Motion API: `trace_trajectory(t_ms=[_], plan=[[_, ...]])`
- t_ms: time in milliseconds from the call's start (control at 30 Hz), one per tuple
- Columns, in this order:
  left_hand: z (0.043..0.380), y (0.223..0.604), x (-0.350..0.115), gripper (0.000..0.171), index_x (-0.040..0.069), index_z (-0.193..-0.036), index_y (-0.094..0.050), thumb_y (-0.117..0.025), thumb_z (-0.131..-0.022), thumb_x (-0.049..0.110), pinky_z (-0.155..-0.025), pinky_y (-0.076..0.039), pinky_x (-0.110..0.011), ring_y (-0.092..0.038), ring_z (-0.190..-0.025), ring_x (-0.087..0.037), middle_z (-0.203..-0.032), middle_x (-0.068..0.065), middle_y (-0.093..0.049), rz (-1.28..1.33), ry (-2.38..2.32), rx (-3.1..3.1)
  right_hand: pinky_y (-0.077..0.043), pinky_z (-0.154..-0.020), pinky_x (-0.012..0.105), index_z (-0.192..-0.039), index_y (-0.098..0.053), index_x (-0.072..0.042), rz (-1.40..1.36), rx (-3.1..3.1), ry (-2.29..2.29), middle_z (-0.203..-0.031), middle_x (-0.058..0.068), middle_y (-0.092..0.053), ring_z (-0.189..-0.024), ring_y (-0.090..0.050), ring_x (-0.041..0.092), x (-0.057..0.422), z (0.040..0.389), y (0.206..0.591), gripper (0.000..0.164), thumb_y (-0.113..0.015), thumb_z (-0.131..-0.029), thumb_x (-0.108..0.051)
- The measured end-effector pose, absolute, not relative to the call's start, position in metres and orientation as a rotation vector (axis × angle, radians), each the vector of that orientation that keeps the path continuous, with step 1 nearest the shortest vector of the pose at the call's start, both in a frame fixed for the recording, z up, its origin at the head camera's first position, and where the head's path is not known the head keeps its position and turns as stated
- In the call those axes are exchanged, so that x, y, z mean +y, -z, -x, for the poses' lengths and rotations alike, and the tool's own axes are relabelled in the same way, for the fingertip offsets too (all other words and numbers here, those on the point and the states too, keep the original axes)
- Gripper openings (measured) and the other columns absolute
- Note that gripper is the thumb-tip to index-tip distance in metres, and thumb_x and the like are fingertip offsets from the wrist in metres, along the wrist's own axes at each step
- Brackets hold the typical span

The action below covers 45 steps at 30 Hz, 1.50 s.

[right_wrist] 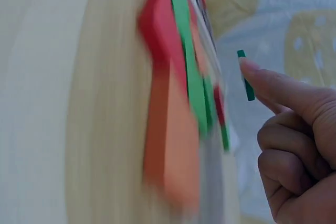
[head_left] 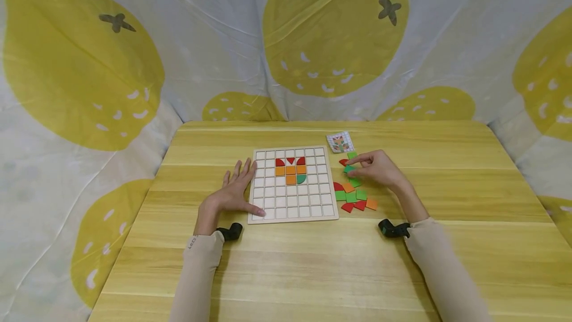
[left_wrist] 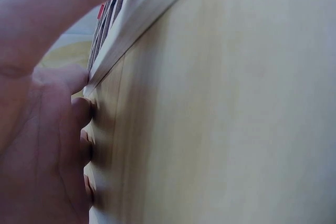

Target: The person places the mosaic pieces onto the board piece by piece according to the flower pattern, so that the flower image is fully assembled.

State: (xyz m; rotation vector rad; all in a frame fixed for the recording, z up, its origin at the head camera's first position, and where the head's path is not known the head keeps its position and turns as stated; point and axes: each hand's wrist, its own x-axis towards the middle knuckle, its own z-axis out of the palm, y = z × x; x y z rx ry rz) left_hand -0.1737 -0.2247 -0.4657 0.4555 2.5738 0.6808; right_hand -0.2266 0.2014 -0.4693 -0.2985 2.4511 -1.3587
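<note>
A wooden grid board [head_left: 268, 203] lies flat on the table. Near its top, red pieces [head_left: 279, 162] sit above several orange squares [head_left: 290, 170], with a dark green quarter-circle [head_left: 301, 179] at the lower right of the group. My left hand [head_left: 232, 196] rests at the board's left edge, fingers spread and thumb on the near left corner. To the right of the board, my right hand [head_left: 379, 167] pinches a thin dark green piece [right_wrist: 248, 88] between thumb and index finger. In the right wrist view it is seen edge-on, above the table, while the other fingers curl in.
Loose pieces lie right of the board: light green squares [head_left: 350, 197], red quarter-circles [head_left: 347, 207] and orange squares [head_left: 371, 204]. Behind them is a small printed pattern card [head_left: 340, 143]. A lemon-print cloth [head_left: 214, 53] hangs behind the wooden table [head_left: 304, 267].
</note>
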Motion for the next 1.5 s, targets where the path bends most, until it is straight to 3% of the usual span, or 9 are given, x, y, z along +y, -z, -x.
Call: trace_trajectory(t_ms=[333, 433, 500, 567, 667, 900, 1133, 1500], plan=[[0.175, 0.468, -0.226, 0.143, 0.009, -0.167, 0.006, -0.092, -0.072, 0.052, -0.125, 0.015, -0.066, 0.024, -0.159, -0.039, -0.173, -0.015, 0.019, -0.456, -0.675, 2.583, -0.021, -0.053, 0.025, -0.105, -0.082, -0.010, 0.394, 2.346, 1.434, -0.054, -0.006, -0.023, -0.054, -0.018, 0.014, 0.090, 0.222, 0.467, 0.023, -0.088, -0.083, -0.016], [0.175, 0.467, -0.226, 0.143, 0.009, -0.167, 0.006, -0.092, -0.072, 0.053, -0.125, 0.014, -0.066, 0.023, -0.159, -0.039, -0.174, -0.014, 0.018, -0.457, -0.673, 2.585, -0.022, -0.057, 0.026, -0.100, -0.083, -0.010, 0.417, 2.370, 1.432, -0.062, -0.003, -0.051, -0.059, -0.025, 0.014, 0.065, 0.220, 0.468, 0.020, -0.089, -0.081, -0.015], [0.174, 0.466, -0.226, 0.143, 0.008, -0.167, 0.005, -0.092, -0.072, 0.053, -0.125, 0.014, -0.066, 0.023, -0.159, -0.039, -0.174, -0.015, 0.018, -0.453, -0.673, 2.583, -0.023, -0.059, 0.026, -0.098, -0.083, -0.009, 0.427, 2.384, 1.424, -0.080, 0.003, -0.068, -0.063, -0.029, 0.014, 0.052, 0.219, 0.469, 0.020, -0.090, -0.080, -0.014], [0.174, 0.466, -0.226, 0.142, 0.008, -0.167, 0.005, -0.092, -0.072, 0.053, -0.126, 0.014, -0.066, 0.023, -0.159, -0.039, -0.174, -0.014, 0.018, -0.449, -0.670, 2.580, -0.023, -0.060, 0.025, -0.097, -0.084, -0.009, 0.428, 2.400, 1.411, -0.103, 0.007, -0.075, -0.067, -0.032, 0.013, 0.043, 0.219, 0.470, 0.020, -0.091, -0.079, -0.014], [0.174, 0.465, -0.225, 0.142, 0.008, -0.167, 0.004, -0.092, -0.072, 0.053, -0.125, 0.015, -0.066, 0.023, -0.159, -0.039, -0.174, -0.014, 0.018, -0.446, -0.672, 2.576, -0.025, -0.059, 0.023, -0.096, -0.084, -0.006, 0.424, 2.417, 1.395, -0.103, 0.011, -0.076, -0.066, -0.035, 0.013, 0.035, 0.218, 0.471, 0.021, -0.091, -0.078, -0.013], [0.174, 0.466, -0.225, 0.142, 0.008, -0.167, 0.005, -0.091, -0.072, 0.053, -0.125, 0.014, -0.066, 0.023, -0.159, -0.040, -0.174, -0.015, 0.018, -0.451, -0.673, 2.579, -0.030, -0.066, 0.023, -0.096, -0.084, -0.010, 0.403, 2.450, 1.375, -0.102, 0.004, -0.071, -0.078, -0.041, 0.013, 0.029, 0.217, 0.474, 0.022, -0.093, -0.077, -0.015], [0.174, 0.465, -0.226, 0.142, 0.009, -0.167, 0.005, -0.092, -0.072, 0.052, -0.126, 0.014, -0.065, 0.024, -0.159, -0.040, -0.174, -0.015, 0.018, -0.445, -0.671, 2.584, -0.026, -0.057, 0.023, -0.092, -0.085, -0.011, 0.374, 2.456, 1.395, -0.089, 0.005, -0.073, -0.062, -0.036, 0.013, 0.033, 0.215, 0.475, 0.015, -0.090, -0.080, -0.015], [0.174, 0.465, -0.225, 0.142, 0.009, -0.167, 0.005, -0.092, -0.072, 0.053, -0.126, 0.015, -0.065, 0.024, -0.159, -0.039, -0.174, -0.014, 0.018, -0.441, -0.676, 2.580, -0.033, -0.057, 0.022, -0.086, -0.084, -0.013, 0.374, 2.562, 1.299, -0.087, 0.002, -0.073, -0.067, -0.045, 0.012, 0.032, 0.210, 0.472, 0.011, -0.091, -0.079, -0.018]])
